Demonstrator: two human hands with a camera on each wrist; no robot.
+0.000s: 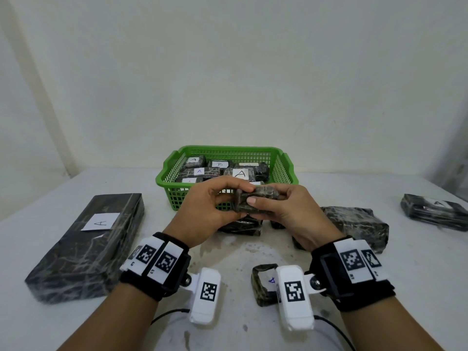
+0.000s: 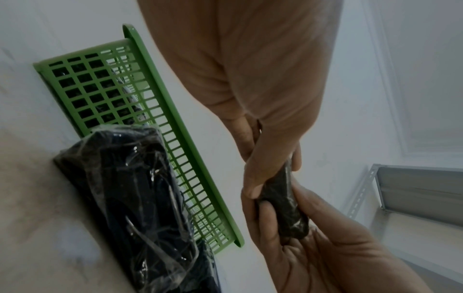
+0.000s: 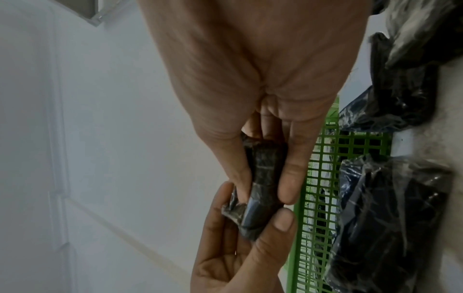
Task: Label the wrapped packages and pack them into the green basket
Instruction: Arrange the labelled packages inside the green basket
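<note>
At the centre of the head view I have both hands on one small wrapped package [image 1: 255,201], held in the air just in front of the green basket [image 1: 283,171]. My left hand [image 1: 207,211] pinches its left end between thumb and fingers; my right hand [image 1: 286,211] grips the right end, thumb on the near face. The basket already holds several labelled packages. On the counter [image 1: 379,287], a long package marked A [image 1: 86,247] lies at lower left, another labelled one [image 1: 435,211] at far right.
</note>
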